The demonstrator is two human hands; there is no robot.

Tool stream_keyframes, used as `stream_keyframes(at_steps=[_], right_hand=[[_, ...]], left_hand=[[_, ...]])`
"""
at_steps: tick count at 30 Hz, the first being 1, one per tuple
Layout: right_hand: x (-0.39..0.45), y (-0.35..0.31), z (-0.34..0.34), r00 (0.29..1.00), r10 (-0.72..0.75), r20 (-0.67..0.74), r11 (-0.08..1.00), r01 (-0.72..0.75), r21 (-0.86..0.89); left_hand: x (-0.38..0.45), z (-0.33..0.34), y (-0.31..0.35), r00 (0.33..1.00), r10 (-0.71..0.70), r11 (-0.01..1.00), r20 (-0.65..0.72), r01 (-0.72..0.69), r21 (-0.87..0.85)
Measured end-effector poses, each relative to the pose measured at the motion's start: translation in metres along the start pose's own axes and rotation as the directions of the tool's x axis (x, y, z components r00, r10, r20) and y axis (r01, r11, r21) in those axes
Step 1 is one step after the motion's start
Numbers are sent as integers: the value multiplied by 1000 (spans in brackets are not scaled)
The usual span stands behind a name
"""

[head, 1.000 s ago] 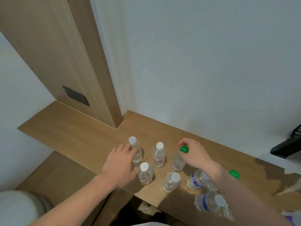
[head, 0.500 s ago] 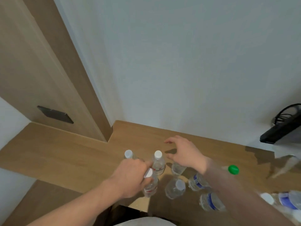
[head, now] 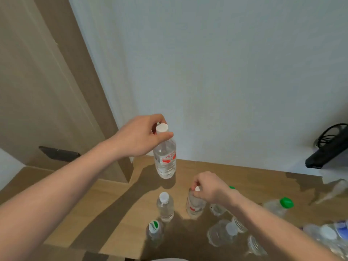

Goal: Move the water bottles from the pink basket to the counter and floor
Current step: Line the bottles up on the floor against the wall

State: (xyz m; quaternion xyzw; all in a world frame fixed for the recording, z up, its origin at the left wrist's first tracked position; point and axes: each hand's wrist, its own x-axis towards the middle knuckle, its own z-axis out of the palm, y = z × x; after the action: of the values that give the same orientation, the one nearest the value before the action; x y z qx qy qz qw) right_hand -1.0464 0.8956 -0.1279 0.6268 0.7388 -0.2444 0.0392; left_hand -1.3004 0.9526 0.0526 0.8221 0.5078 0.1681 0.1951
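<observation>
Above the counter (head: 116,200), my left hand (head: 140,137) holds a bottle (head: 165,159) up in the air, fingers and thumb curled round its neck just under the white cap. This bottle is clear with a red-printed label, hangs nearly upright, and its base is clear of the wood, with its shadow falling on the counter below it. Nearer and to the right, my right hand (head: 209,187) pinches the white cap of a second bottle (head: 194,205), which stands on the counter and also carries a red label. Just left of that one stands a white-capped bottle (head: 165,207), untouched, and nearer still a bottle with a green-and-white cap (head: 154,232). Right of my right forearm more bottles crowd the near right part of the counter: a green-capped bottle (head: 278,206) leaning, several white-capped ones, and some with blue labels at the far right edge, blurred. A dark device (head: 327,153) with a cable juts in from the right against the pale wall (head: 216,72). A wooden panel (head: 47,81) rises on the left. The pink basket is out of view.
</observation>
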Motion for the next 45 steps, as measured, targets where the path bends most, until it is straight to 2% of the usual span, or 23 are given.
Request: stream_keyframes(at_steps=[4, 9, 14, 25, 28, 31, 35, 39, 45], right_hand=[[16, 1, -7, 993, 113, -30, 992, -111, 61], [49, -7, -26, 984, 133, -119, 987, -120, 112], [90, -21, -41, 968, 174, -181, 971, -138, 196], [161, -55, -45, 982, 36, -184, 993, -14, 117], [177, -63, -43, 983, 9, -184, 996, 8, 93], [190, -70, -42, 987, -79, -142, 996, 85, 33], [202, -75, -38, 980, -170, -108, 985, 169, -16], [206, -76, -34, 979, -159, -124, 986, 165, 35], [208, -59, -23, 984, -55, -171, 996, 66, 63]], left_hand=[[46, 23, -56, 992, -82, 985, 96, 66, 157], [81, 65, -109, 954, -192, 924, 229, 96, 371], [105, 93, -146, 921, -264, 880, 287, 108, 463], [119, 121, -176, 887, -424, 818, 182, 289, 498], [122, 122, -178, 887, -440, 796, 141, 312, 519], [124, 122, -182, 884, -454, 779, 106, 337, 529], [126, 121, -187, 903, -421, 794, 86, 321, 517], [123, 125, -193, 919, -389, 830, 70, 317, 459], [121, 131, -195, 932, -354, 858, 77, 291, 423]])
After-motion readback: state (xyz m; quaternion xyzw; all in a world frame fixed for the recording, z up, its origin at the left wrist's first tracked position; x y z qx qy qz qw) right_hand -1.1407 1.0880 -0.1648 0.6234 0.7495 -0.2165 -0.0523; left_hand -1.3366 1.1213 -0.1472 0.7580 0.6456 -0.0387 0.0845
